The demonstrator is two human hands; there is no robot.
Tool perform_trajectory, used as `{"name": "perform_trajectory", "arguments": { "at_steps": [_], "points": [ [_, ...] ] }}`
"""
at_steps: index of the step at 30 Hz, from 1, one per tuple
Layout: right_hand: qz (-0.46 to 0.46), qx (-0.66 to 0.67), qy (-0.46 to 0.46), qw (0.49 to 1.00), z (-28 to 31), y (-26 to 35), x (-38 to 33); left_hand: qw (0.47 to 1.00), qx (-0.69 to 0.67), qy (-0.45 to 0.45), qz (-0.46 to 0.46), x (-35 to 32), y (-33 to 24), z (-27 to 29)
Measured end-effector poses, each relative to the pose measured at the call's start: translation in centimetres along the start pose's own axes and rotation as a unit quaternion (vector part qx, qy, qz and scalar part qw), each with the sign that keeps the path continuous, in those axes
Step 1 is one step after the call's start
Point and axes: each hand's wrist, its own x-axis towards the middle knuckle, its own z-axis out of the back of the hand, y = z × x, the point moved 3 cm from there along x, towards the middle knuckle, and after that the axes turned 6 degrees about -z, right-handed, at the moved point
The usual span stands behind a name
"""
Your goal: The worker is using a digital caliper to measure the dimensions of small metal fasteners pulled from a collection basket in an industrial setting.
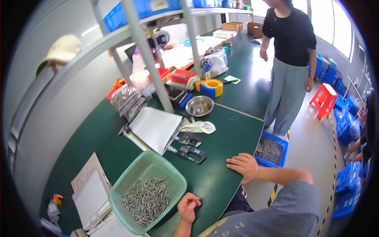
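**Loaded basket placed beside a curled left hand**

A green basket (173,173) is set on the table (233,126), at the near left, partly over white papers. A loose heap of small metal pins (147,200) is held in it. The left hand (188,207) is held just beside the basket's right wall, fingers loosely curled; whether anything is enclosed, or the rim touched, cannot be told. The right hand (244,165) is laid at the table edge, fingers extended and slightly apart, with nothing seen gripped.

The basket itself is judged light and slightly flexible, but made heavy by its load; it would best be gripped under the rim on two opposite sides and kept level. The pins are probably hard, smooth and apt to slide, and best pinched singly at mid-length.

The basket is moulded in matte plastic, with perforated walls and rounded corners. The pins are slender, grey and glossy. Beyond, a shiny round bowl (199,114), dark gauges (192,154) and a crinkled silver bag (128,102) are seen.
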Motion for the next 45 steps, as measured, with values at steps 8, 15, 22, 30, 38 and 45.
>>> {"name": "perform_trajectory", "arguments": {
  "at_steps": [8,15,22,30,38,45],
  "points": [
    [-0.453,-0.014,-0.069,0.889,-5.8,1.8,-13.5,0.992,0.122,0.02,-0.001,-0.2,-0.6,-1.1],
    [-0.492,0.107,0.298,0.811,-22.5,-3.9,-20.2,0.966,0.234,0.11,-0.012,-0.1,-1.8,-0.8],
    [-0.091,0.241,0.463,0.848,-41.0,1.7,1.5,0.963,0.253,0.094,-0.027,-0.5,-0.8,-4.0],
    [-0.159,0.326,0.534,0.763,-41.6,6.6,-6.7,0.954,0.277,0.051,-0.1,-0.9,-1.0,-4.1],
    [-0.564,0.26,0.348,0.702,-24.5,-4.2,-23.8,0.925,0.35,0.039,-0.143,0.5,-1.4,-2.5],
    [-0.64,0.142,0.066,0.752,-12.1,-3.0,-17.3,0.869,0.465,0.101,-0.138,-0.6,-1.3,-3.0]
  ]
}}
